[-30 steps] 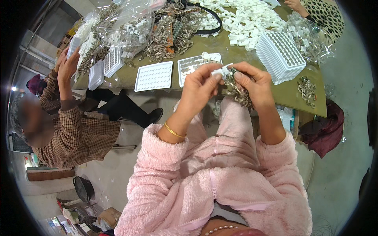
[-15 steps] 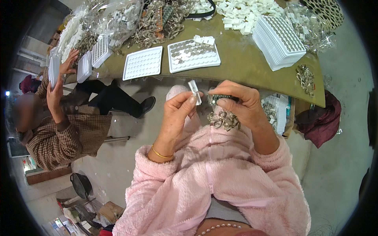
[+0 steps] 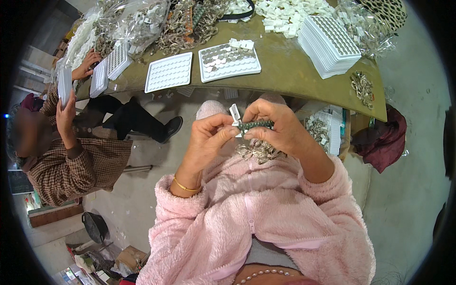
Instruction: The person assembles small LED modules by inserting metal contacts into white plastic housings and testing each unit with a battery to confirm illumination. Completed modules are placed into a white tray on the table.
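Above my lap, my left hand point(image 3: 203, 137) pinches a small white plastic piece point(image 3: 233, 112) that looks like an open hinged clip or case. My right hand point(image 3: 280, 122) grips a dark green strip point(image 3: 258, 124). From the strip hangs a loose bundle of silvery, wire-like pieces point(image 3: 260, 151). The strip's left end meets the white piece at my left fingertips; my fingers hide the exact contact. In front, on the table, lie a white tray with round hollows point(image 3: 167, 81) and another white tray point(image 3: 232, 76) bearing silvery discs and several white pieces.
A tall stack of white trays point(image 3: 327, 71) stands at the table's right, near a heap of white pieces point(image 3: 287, 16) and a small silvery pile point(image 3: 362, 88). Tangled silvery strands point(image 3: 183, 28) and plastic bags lie at the back. At left, a person point(image 3: 80, 156) handles white trays.
My hands have come together, bringing the green strip's end to the white piece. The hanging bundle has shifted left. The person at left has moved one hand towards the strands on the table.
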The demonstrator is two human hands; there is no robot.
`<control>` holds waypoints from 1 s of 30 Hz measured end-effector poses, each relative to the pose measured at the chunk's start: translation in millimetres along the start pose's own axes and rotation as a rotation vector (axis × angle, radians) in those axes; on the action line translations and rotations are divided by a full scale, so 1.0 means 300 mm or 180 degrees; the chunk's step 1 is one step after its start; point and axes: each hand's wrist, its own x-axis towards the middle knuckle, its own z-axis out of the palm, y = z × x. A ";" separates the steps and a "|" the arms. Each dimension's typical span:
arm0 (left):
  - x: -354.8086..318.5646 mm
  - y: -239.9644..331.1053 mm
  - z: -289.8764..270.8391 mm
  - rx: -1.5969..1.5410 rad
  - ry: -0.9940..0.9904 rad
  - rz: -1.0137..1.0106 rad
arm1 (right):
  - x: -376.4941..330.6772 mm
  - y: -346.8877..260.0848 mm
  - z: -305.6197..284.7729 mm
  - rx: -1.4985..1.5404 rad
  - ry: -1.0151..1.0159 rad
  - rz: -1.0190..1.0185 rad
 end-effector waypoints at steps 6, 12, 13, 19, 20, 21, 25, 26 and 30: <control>0.010 0.017 -0.036 -0.0134 -0.0183 -0.0026 | 0.017 -0.020 0.013 -0.0461 0.0020 -0.0380; 0.013 0.016 -0.046 -0.0044 -0.0100 -0.0093 | 0.017 -0.017 0.038 -0.0858 0.0057 -0.0649; 0.018 0.015 -0.048 -0.0015 -0.0077 -0.0128 | 0.018 -0.013 0.050 -0.1024 0.0149 -0.0728; 0.050 -0.028 0.027 0.0149 0.0560 -0.0007 | 0.022 0.022 0.086 -0.2458 0.0628 -0.0964; 0.053 -0.036 0.043 0.0232 0.0629 -0.0028 | 0.018 0.027 0.086 -0.2657 0.0652 -0.0984; 0.057 -0.043 0.058 0.0307 0.0710 -0.0060 | 0.014 0.030 0.085 -0.2859 0.0663 -0.0981; 0.084 -0.062 0.086 0.0074 0.0643 0.0194 | 0.016 0.028 0.040 -0.3150 0.0780 -0.1177; 0.089 -0.065 0.085 0.0036 0.0660 0.0263 | 0.015 0.023 0.016 -0.3173 0.0910 -0.1038; 0.110 -0.046 0.029 -0.0161 0.0871 0.0380 | 0.032 0.018 -0.188 -0.3201 0.1359 -0.1160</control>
